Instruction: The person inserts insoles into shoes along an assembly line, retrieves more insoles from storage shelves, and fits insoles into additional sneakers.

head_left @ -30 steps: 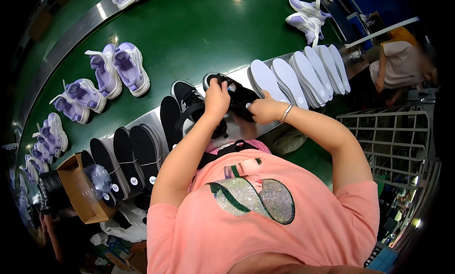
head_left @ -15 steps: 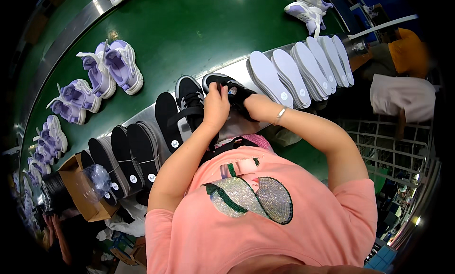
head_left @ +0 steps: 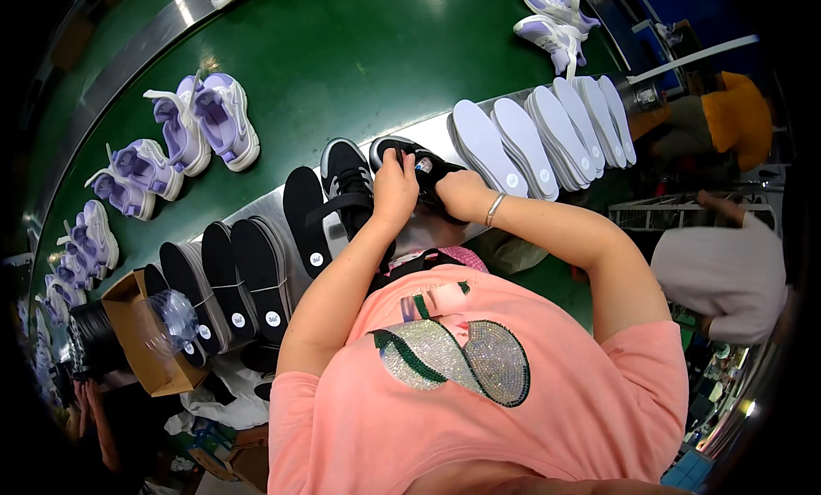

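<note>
A black sneaker with a grey-trimmed toe lies at the near edge of the line, toe pointing away from me. My left hand grips its upper near the tongue, thumb and fingers closed. At the opening on the heel side, my right hand is curled onto the shoe; its fingertips are hidden inside or behind the collar. Just left stands the matching black sneaker, laced, with a strap sticking out sideways. Beside that one lies a single black insole with a round white sticker.
Stacks of black insoles line the metal ledge on the left, next to a cardboard box with clear plastic. White insole stacks lie to the right. Purple-and-white sneakers stand on the green belt. Another person is at the right.
My right hand has shifted slightly and looks more curled at the shoe's opening. The left hand keeps its grip. At the right, the person in light clothing has moved nearer.
</note>
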`<state>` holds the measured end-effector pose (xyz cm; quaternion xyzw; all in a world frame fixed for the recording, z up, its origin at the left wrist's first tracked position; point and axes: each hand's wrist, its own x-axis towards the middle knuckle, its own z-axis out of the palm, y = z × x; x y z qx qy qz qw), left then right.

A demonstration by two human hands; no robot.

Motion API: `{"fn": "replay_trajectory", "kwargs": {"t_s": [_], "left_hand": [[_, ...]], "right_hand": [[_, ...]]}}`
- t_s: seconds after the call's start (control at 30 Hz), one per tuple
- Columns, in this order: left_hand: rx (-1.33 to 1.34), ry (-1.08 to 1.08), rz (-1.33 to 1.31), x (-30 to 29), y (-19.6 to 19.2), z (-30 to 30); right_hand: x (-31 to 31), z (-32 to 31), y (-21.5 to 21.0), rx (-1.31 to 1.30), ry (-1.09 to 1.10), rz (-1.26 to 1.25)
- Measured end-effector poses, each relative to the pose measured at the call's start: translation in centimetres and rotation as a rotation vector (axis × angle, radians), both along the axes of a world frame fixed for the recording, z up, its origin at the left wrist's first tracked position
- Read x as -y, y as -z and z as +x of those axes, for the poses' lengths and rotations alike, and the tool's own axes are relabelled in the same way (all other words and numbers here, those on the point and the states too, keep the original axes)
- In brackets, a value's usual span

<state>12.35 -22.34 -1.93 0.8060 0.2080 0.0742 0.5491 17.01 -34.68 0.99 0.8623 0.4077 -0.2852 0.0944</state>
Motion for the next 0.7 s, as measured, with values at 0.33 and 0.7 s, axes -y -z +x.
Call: {"fn": "replay_trajectory", "kwargs": {"t_s": [0.33, 0.7], "left_hand": [[-0.043, -0.003, -0.035, 0.4, 0.8, 0.6], [-0.047, -0.004, -0.041, 0.9, 1.2, 1.4]], "right_hand": [[0.6, 0.7, 0.7, 0.007, -0.003, 0.016], [1.9, 1.4, 1.3, -0.016, -0.104, 0.041]]}}
